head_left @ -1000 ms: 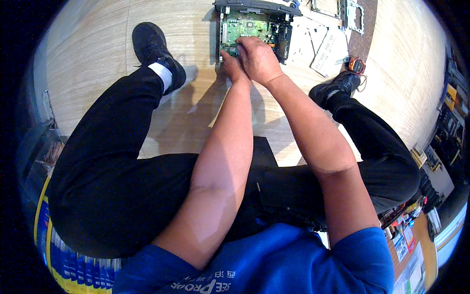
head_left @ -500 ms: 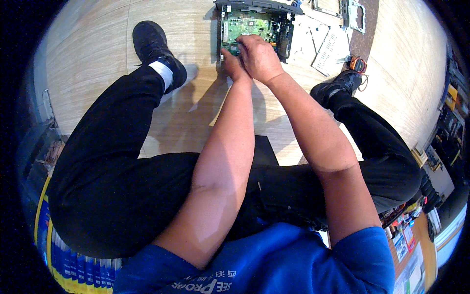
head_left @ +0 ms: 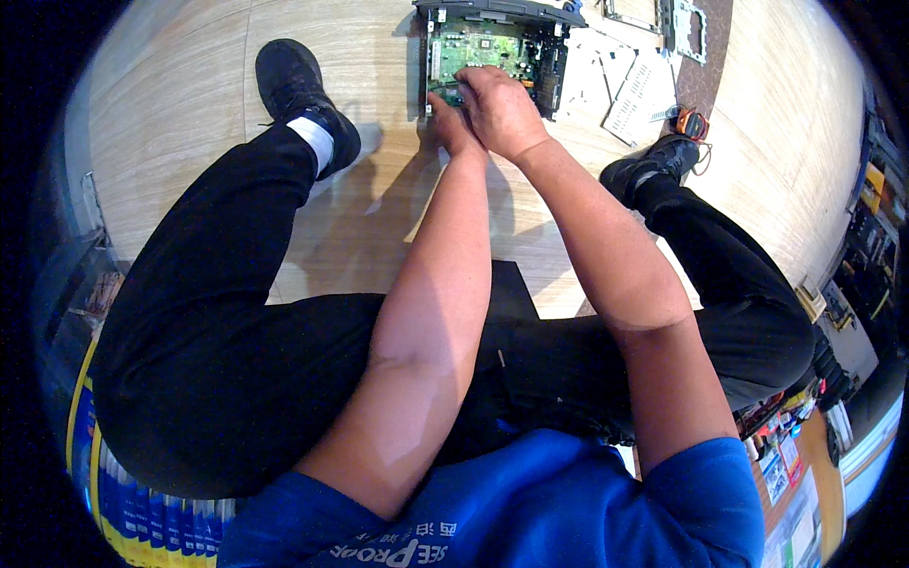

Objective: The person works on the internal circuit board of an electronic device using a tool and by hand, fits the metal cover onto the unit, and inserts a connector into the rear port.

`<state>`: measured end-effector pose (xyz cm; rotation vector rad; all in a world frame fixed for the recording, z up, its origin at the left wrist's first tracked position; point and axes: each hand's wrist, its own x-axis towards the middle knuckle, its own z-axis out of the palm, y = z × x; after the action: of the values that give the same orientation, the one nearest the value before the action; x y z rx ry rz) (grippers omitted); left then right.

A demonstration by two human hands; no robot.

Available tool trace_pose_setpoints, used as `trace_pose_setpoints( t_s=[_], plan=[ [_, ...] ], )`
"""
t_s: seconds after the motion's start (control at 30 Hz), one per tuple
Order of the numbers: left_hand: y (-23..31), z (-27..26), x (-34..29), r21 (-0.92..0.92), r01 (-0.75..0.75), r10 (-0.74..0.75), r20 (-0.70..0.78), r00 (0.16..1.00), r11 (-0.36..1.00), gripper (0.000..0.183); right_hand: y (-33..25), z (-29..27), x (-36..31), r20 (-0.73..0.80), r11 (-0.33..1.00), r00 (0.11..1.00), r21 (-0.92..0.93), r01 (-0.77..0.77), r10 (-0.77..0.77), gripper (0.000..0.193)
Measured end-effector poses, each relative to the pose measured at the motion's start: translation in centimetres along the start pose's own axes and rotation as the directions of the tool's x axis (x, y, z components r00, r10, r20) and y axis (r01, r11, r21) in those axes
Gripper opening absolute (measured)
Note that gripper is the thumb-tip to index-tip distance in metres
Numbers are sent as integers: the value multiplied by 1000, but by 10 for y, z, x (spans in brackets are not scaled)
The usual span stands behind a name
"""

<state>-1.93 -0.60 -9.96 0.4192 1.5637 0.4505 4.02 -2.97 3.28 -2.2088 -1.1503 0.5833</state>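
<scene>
On the floor stands an opened electronic unit with a dark front panel and metal side frames [head_left: 426, 66], its green circuit board [head_left: 483, 45] exposed. My right hand [head_left: 504, 109] reaches over the unit's near side, fingers bent together in a pinch low over the board. Whatever lies between those fingertips is too small to make out. Tucked against it on the left is my left hand [head_left: 451, 127], at the unit's near left corner. Its thumb points up along the board's edge, while its other fingers are mostly hidden by the right hand and the unit.
Right of the unit lie a perforated metal plate [head_left: 642, 95] and a metal bracket frame [head_left: 684, 33]. An orange and black round object [head_left: 691, 123] with a thin cord sits by my right shoe [head_left: 653, 170]. My left shoe [head_left: 290, 83] is planted to the unit's left.
</scene>
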Motion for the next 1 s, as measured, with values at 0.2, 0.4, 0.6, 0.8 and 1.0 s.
trace_pose_setpoints(
  t_s=[0.2, 0.4, 0.6, 0.8, 1.0],
  plan=[
    [-33, 7, 8, -203, 51, -24, 134, 991, 978, 64, 17, -7, -8, 7, 999, 1000, -40, -27, 27, 18],
    [-51, -10, 50, -238, 0, 51, 209, 977, 971, 64, 7, -1, -4, 27, 1000, 1000, -24, -2, 3, 18],
    [-48, -7, 46, -378, 146, -56, 239, 969, 914, 61, 11, 0, -5, 8, 1000, 1000, -17, 4, -4, 19],
    [-44, -20, 70, -342, 190, -74, 324, 943, 920, 59, -3, 2, 0, 19, 1000, 1000, 2, 7, -7, 19],
    [-37, -20, 54, -271, 240, -60, 539, 840, 932, 66, 2, 3, -3, 9, 1000, 1000, -6, -2, 2, 19]
  ],
)
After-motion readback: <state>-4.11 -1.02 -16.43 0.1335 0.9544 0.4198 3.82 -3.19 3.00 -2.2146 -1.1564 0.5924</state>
